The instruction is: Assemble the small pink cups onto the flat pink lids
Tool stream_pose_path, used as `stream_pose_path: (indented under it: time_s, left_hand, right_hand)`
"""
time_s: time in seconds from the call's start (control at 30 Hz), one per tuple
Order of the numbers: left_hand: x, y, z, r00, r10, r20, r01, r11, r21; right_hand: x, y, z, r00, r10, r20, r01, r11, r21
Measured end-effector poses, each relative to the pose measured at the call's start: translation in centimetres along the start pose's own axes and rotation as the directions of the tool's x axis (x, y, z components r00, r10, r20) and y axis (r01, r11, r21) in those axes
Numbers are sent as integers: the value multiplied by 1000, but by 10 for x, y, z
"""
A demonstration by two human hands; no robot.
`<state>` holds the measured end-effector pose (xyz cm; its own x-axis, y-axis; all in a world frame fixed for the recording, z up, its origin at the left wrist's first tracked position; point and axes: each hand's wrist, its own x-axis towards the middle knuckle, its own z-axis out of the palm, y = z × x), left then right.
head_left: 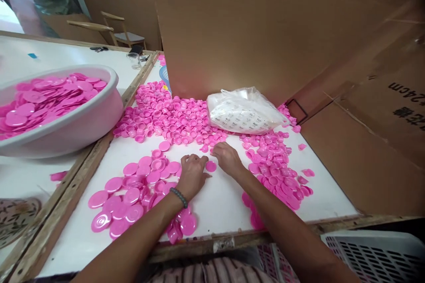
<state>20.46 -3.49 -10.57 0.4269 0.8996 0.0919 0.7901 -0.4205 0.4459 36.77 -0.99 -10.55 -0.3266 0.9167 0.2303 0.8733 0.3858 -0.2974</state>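
Observation:
My left hand (193,177), with a beaded bracelet on the wrist, rests low over the white tabletop (222,203). Its fingers are bent and the thumb stands apart, beside a flat pink disc (210,166) lying on the table. Just right of it my right hand (226,158) is closed, fingertips pinched at a small pink plastic piece that is mostly hidden. Loose pink discs (132,196) and small cups lie left of my left hand. More pink pieces (274,171) are heaped right of my right hand.
A broad pile of small pink cups (166,115) spreads behind the hands, beside a clear plastic bag of white printed material (244,112). Large cardboard (265,22) walls the back and right. At left stands a basin (99,117) full of discs. A white crate (375,247) sits lower right.

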Motion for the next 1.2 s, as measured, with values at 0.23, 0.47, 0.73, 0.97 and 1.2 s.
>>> stream_pose_path:
  time_s: [0.23, 0.47, 0.73, 0.97, 1.2]
  left_hand:
    - [3, -1, 10, 998, -26, -49, 21, 993, -117]
    - [4, -2, 13, 998, -60, -25, 56, 990, -131]
    - [3, -1, 7, 999, -43, -2, 42, 984, -174]
    - [3, -5, -11, 975, -117, 189, 185, 897, -402]
    - [20, -5, -15, 879, -284, 384, 421, 839, -344]
  right_hand:
    - [-39, -13, 0, 995, -99, -4, 99, 991, 88]
    - [-41, -19, 5, 989, -131, 69, 137, 988, -77]
    - [-42, -21, 10, 1000, -5, 0, 5, 995, 99]
    - [-49, -26, 1, 873, 408, 268, -479, 611, 630]
    - [-62, -29, -3, 995, 50, 92, -75, 953, 294]
